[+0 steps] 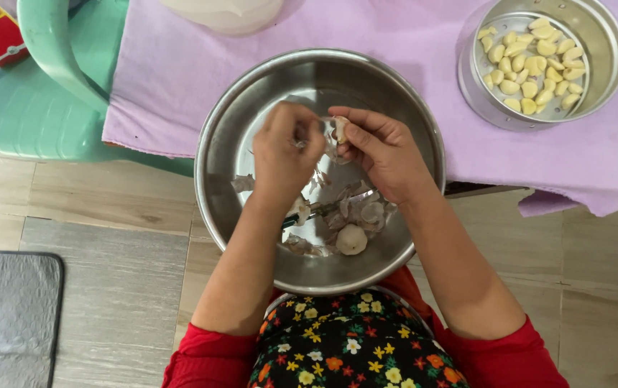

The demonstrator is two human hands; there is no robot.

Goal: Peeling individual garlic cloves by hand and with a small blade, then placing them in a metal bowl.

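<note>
left hand and right hand are both pinching one garlic clove above the steel bowl; papery skins are lying inside the bowl; peeled cloves are sitting in a tin beyond the bowl.

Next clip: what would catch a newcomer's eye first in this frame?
Two hands meet at the centre over a large steel bowl: the left hand and right hand pinch a garlic clove between them. Papery skins and a garlic bulb lie in the bowl's bottom. At upper right, a steel dish of peeled cloves sits on a lilac cloth.
</note>
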